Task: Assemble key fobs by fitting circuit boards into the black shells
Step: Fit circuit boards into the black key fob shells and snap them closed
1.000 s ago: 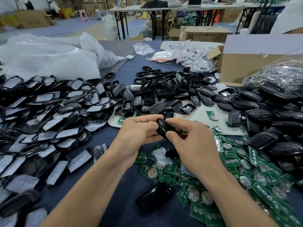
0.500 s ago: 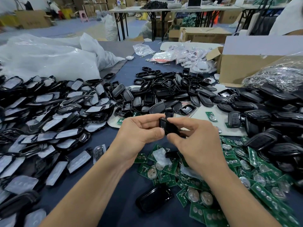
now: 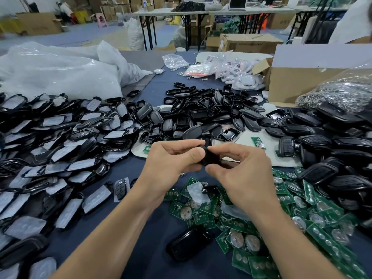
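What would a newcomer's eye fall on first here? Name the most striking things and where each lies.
Centre: the left hand and right hand pinch one black shell between them. Green circuit boards lie scattered below and to the right of the hands. Heaps of black shells cover the table on the left, behind and on the right.

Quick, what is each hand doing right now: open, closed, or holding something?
Left hand: closed, pinching the black shell.
Right hand: closed, pinching the same black shell.

No text is legible; print on the cardboard box [image 3: 249, 43] is blurred.
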### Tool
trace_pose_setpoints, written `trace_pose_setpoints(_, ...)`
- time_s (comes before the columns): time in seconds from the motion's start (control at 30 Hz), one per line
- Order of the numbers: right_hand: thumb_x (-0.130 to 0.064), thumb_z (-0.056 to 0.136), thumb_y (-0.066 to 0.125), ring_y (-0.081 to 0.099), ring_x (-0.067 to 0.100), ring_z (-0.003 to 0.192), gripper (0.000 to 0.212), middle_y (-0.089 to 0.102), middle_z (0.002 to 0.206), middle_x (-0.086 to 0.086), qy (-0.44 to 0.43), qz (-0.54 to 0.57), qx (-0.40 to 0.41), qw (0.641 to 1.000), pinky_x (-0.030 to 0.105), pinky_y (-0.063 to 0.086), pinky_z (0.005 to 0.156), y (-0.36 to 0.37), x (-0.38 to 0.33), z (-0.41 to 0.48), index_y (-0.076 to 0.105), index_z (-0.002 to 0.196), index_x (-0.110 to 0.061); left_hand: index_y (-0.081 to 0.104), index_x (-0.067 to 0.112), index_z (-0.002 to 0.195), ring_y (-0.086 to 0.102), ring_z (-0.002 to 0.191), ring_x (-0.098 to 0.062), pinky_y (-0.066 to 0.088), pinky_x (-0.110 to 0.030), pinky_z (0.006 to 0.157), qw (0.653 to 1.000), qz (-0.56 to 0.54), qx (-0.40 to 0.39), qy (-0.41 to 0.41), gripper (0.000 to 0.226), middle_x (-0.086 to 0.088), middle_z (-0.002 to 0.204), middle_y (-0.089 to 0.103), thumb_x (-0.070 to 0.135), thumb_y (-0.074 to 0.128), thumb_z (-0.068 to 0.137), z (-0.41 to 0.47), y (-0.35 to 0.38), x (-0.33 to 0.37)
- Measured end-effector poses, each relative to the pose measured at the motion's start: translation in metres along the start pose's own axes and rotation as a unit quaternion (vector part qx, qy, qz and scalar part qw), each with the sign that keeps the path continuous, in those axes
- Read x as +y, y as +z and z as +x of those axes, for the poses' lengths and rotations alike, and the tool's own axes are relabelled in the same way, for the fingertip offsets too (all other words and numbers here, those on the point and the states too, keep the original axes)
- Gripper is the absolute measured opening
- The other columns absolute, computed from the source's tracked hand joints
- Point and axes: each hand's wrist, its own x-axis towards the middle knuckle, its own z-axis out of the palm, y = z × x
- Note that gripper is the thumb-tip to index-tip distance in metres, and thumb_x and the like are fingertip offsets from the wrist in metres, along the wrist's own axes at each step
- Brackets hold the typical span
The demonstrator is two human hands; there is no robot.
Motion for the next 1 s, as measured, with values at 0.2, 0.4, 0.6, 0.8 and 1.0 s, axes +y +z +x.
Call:
trace_pose_setpoints(0.2, -0.014, 0.072, 0.09, 0.07, -0.01, 0.079, 0.041, 0.072, 0.082, -0.034, -0.015, -0.06, -0.008, 0.998, 0.008, 0.055, 0.071, 0.007, -0.002, -0.006, 0.08, 0.102, -0.039, 0.084, 0.018, 0.082, 0.079, 0.073, -0.021, 0.061, -0.023, 0.063, 0.996, 0.047, 0.078, 0.008, 0.018, -0.01, 0.079, 0.08, 0.002, 0.078, 0.088, 0.001, 0.003, -0.002)
trace_pose_setpoints(0.4, -0.009, 0.071, 0.086, 0.064, -0.001, 0.097, 0.043, 0.076, 0.104, -0.013, -0.099, -0.165, 0.033, 0.981, 0.011, 0.052, 0.091, 0.012, -0.004, -0.008, 0.081, 0.109, -0.029, 0.084, 0.017, 0.075, 0.078, 0.071, -0.023, 0.061, -0.024, 0.062, 0.995, 0.013, 0.103, 0.011, 0.026, -0.013, 0.077, 0.079, -0.006, 0.076, 0.086, 0.001, 0.007, -0.005)
trace_pose_setpoints(0.6, -0.02, 0.079, 0.081, 0.071, -0.003, 0.079, 0.026, 0.075, 0.08, -0.023, 0.002, -0.026, -0.011, 1.0, 0.014, 0.054, 0.068, 0.007, -0.005, 0.001, 0.078, 0.09, -0.043, 0.085, 0.019, 0.077, 0.079, 0.077, -0.026, 0.064, -0.032, 0.069, 0.994, 0.048, 0.088, 0.048, 0.026, -0.01, 0.08, 0.08, -0.005, 0.078, 0.085, 0.002, 0.001, -0.008)
trace_pose_setpoints(0.8, -0.011, 0.083, 0.082, 0.078, 0.015, 0.081, 0.015, 0.08, 0.081, -0.005, 0.101, 0.097, -0.04, 0.989, 0.041, 0.062, 0.079, -0.001, 0.005, 0.009, 0.084, 0.087, -0.026, 0.084, 0.028, 0.095, 0.079, 0.086, -0.022, 0.065, -0.036, 0.078, 0.991, 0.111, 0.053, 0.05, 0.02, 0.001, 0.089, 0.082, 0.009, 0.078, 0.09, 0.0, 0.005, -0.013)
trace_pose_setpoints(1.0, -0.009, 0.08, 0.083, 0.078, 0.013, 0.08, 0.018, 0.08, 0.081, -0.005, 0.089, 0.127, -0.03, 0.988, 0.031, 0.06, 0.074, -0.002, 0.006, 0.006, 0.083, 0.086, -0.026, 0.085, 0.02, 0.099, 0.078, 0.089, -0.016, 0.062, -0.023, 0.074, 0.993, 0.117, 0.021, 0.026, 0.014, 0.0, 0.087, 0.081, 0.012, 0.075, 0.093, 0.0, 0.008, -0.013)
